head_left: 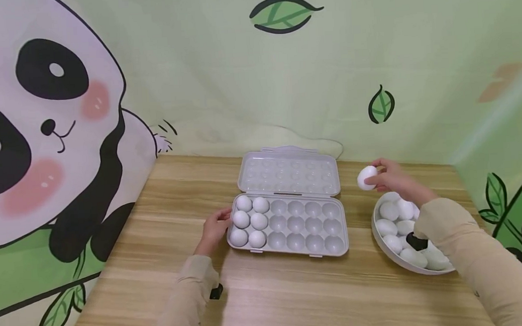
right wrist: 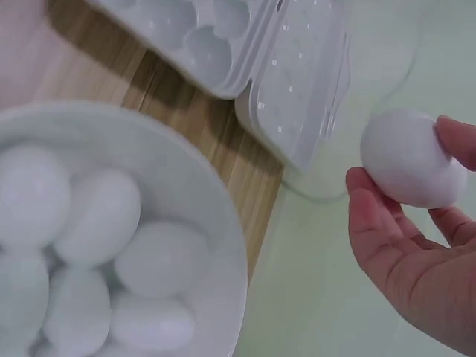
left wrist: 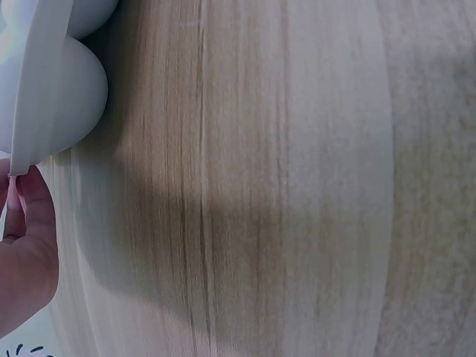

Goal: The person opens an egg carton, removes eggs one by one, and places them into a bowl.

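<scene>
A white egg (head_left: 366, 178) is pinched between the thumb and fingers of my right hand (head_left: 392, 179), in the air above the far side of the bowl. In the right wrist view the held egg (right wrist: 413, 158) shows clear of the table. My left hand (head_left: 215, 229) grips the left edge of an open plastic egg carton (head_left: 288, 248); in the left wrist view its fingers (left wrist: 39, 204) meet the carton's rim. Several white eggs (head_left: 258, 221) fill the two left columns of cups, and the cups to the right hold none. The carton's lid (head_left: 288, 174) lies folded back.
A white bowl (head_left: 394, 258) heaped with several eggs (right wrist: 160, 256) stands right of the carton, partly covered by my right forearm. The wooden table (head_left: 296, 300) ends at a printed cloth backdrop (head_left: 202, 77) behind the carton.
</scene>
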Demonstrator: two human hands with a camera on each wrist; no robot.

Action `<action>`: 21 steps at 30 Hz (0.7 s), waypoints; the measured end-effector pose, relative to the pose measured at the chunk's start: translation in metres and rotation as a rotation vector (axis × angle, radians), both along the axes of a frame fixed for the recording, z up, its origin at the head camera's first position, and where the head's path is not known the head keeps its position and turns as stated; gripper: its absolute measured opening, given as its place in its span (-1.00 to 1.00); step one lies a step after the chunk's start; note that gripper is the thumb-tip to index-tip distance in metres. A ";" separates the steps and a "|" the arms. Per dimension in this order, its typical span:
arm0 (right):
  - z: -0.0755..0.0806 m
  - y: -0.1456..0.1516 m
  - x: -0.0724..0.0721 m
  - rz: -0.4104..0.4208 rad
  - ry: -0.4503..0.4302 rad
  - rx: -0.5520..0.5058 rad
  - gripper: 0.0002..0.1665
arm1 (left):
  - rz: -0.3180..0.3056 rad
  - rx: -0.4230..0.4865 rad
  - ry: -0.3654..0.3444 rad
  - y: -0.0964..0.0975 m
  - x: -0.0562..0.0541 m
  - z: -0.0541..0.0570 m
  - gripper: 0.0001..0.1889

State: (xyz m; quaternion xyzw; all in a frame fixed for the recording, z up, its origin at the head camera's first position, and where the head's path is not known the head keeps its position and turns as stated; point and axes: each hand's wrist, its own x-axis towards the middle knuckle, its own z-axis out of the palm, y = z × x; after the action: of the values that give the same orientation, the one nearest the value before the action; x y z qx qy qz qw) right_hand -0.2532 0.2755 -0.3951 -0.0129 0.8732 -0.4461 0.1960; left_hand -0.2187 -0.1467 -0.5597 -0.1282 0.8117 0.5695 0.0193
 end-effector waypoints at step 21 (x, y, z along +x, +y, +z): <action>-0.018 0.096 0.022 -0.051 -0.080 0.258 -0.50 | 0.018 -0.012 0.020 -0.003 0.002 -0.002 -0.65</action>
State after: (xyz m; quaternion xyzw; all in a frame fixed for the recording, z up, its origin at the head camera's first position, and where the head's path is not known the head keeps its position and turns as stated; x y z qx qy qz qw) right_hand -0.2312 0.3717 -0.4129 0.0522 0.9147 -0.3353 0.2193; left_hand -0.2163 -0.1495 -0.5622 -0.1300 0.8141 0.5660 0.0053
